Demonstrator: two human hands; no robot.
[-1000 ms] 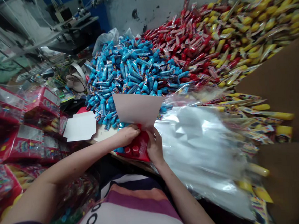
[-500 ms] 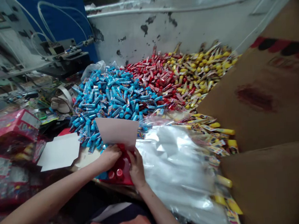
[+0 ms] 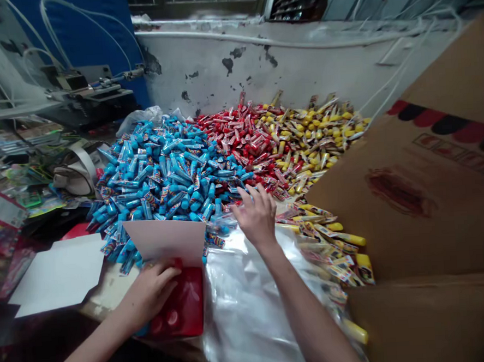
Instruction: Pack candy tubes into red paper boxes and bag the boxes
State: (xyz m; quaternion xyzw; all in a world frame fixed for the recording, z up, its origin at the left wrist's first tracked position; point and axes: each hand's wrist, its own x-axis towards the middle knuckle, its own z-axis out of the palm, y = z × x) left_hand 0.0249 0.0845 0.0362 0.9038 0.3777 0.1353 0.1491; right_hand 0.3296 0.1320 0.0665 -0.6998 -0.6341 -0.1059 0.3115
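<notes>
My left hand [image 3: 152,290] is inside a small red box [image 3: 194,298], fingers curled round what looks like a red-capped tube [image 3: 177,263]. More red caps show at the box's bottom, partly hidden by the hand. The white inner side of the box's lid [image 3: 169,240] stands upright at the back. My right hand [image 3: 257,217] is held over the far end of the clear plastic bags [image 3: 249,300], fingers spread and nothing in them. Just beyond its fingertips lie red wrapped tubes [image 3: 260,141] and the edge of the blue wrapped tubes [image 3: 175,168].
Yellow wrapped tubes [image 3: 321,143] are heaped at the back right, with more along a large cardboard box [image 3: 410,192]. Flat white card [image 3: 63,274] lies at left, near packed red boxes [image 3: 0,217]. A machine [image 3: 93,92] stands at back left.
My right hand has left the red box and moved right and forward, its fingers spreading. My left hand stays in the box. The view has shifted, showing more of the back wall.
</notes>
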